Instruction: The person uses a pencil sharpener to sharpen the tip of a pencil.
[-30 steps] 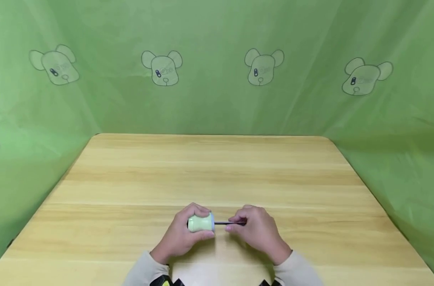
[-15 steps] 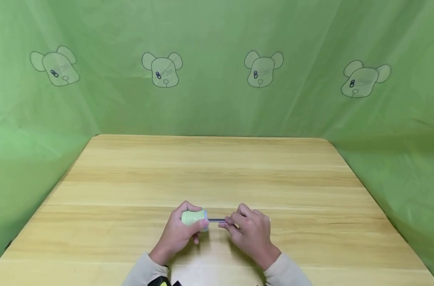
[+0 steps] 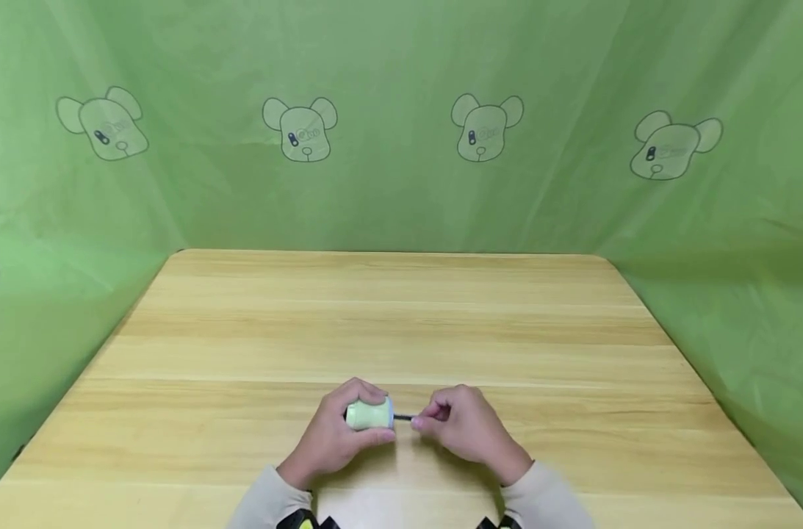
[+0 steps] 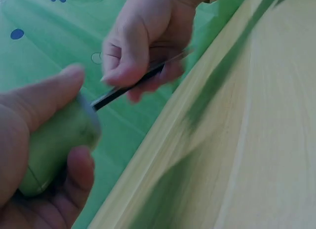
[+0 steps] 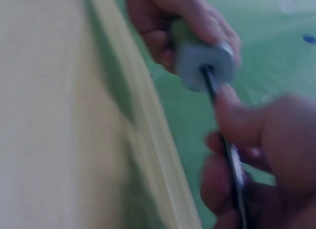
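Note:
A pale green, barrel-shaped pencil sharpener point(image 3: 369, 414) with a blue-grey end face lies sideways in my left hand point(image 3: 335, 430), thumb on the near side and fingers round the far side. From the hole in that end face, a dark, slim pencil point(image 5: 211, 83) sticks out toward the right. My right hand point(image 3: 463, 426) pinches the pencil between thumb and fingers, a short way from the sharpener. In the left wrist view, the pencil point(image 4: 118, 92) passes under the right thumb, and its free end is blurred. Both hands are held low over the near part of the table.
The wooden table point(image 3: 401, 316) stretches out beyond the hands. A green cloth point(image 3: 401, 198) printed with bear heads hangs behind it and along both sides. The table's edge point(image 4: 163, 113) runs just below the hands in the wrist views.
Both hands shifted left and slightly up, then came back right and down. The right fingers re-gripped the pencil, and less of it now shows between hand and sharpener.

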A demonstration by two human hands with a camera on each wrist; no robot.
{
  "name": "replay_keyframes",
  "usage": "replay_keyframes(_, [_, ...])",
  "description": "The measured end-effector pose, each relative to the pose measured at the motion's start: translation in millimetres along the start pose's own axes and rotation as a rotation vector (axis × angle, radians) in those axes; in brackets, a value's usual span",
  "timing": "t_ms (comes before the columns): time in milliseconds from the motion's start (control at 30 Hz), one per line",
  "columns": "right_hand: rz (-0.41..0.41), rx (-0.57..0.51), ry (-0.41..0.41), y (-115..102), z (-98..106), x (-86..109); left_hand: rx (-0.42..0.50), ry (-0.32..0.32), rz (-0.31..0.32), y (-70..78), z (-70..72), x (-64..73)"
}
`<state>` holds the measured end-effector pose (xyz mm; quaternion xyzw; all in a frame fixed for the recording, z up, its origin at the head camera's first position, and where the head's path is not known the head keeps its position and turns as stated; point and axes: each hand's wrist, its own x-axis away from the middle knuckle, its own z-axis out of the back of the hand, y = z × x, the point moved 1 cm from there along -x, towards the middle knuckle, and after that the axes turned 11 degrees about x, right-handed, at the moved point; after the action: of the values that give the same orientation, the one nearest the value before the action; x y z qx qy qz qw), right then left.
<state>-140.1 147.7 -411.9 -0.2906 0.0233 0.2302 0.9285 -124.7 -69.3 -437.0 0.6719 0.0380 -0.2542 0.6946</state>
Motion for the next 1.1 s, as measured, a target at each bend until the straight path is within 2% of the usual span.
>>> replay_keyframes(67, [0.080, 0.205, 0.204, -1, -4, -0.7, 0.020, 0.054, 0.059, 0.6, -0.9, 0.2])
replay_keyframes(133, [0.143, 0.346, 0.397, -2, -8, -1.1, 0.055, 0.089, 0.117, 1.6, -2.9, 0.2])
replay_keyframes(167, [0.176, 0.378, 0.470, -3, -10, -1.3, 0.081, 0.101, 0.142, 2.2, -4.1, 0.2])
replay_keyframes(233, [0.230, 0.385, 0.562, -3, -12, -1.1, 0.144, 0.126, 0.184, 3.6, -5.9, 0.4])
replay_keyframes(367, [0.264, 0.393, 0.645, -3, -11, -0.1, 0.248, 0.192, 0.246, 5.9, -7.3, 0.4])
replay_keyframes(467, [0.275, 0.417, 0.675, -3, -12, 0.8, 0.277, 0.227, 0.274, 6.4, -6.4, 0.1])
replay_keyframes(567, [0.317, 0.423, 0.705, -2, -15, 0.4, 0.297, 0.232, 0.294, 6.4, -5.2, 0.4])
replay_keyframes(733, [0.388, 0.406, 0.778, 2, -16, -1.7, 0.306, 0.199, 0.310, 7.4, -2.6, -0.4])
replay_keyframes(800, [0.417, 0.386, 0.762, 4, -15, -1.8, 0.299, 0.181, 0.306, 8.6, -1.1, -0.9])
replay_keyframes(867, [0.416, 0.351, 0.692, 4, -13, -0.9, 0.283, 0.161, 0.290, 9.9, 0.6, -1.4])
replay_keyframes(900, [0.390, 0.318, 0.616, 3, -10, -0.3, 0.273, 0.143, 0.274, 9.8, 1.6, -1.4])
replay_keyframes(933, [0.360, 0.241, 0.503, 1, -8, -0.1, 0.247, 0.118, 0.242, 9.3, 2.9, -1.3])
replay_keyframes(1033, [0.202, -0.029, 0.135, -1, 0, 1.3, 0.144, 0.037, 0.098, 6.9, 5.3, -1.1])
replay_keyframes(1100, [0.091, -0.108, -0.016, -2, 4, 2.3, 0.088, 0.003, 0.018, 5.1, 5.9, -0.4])
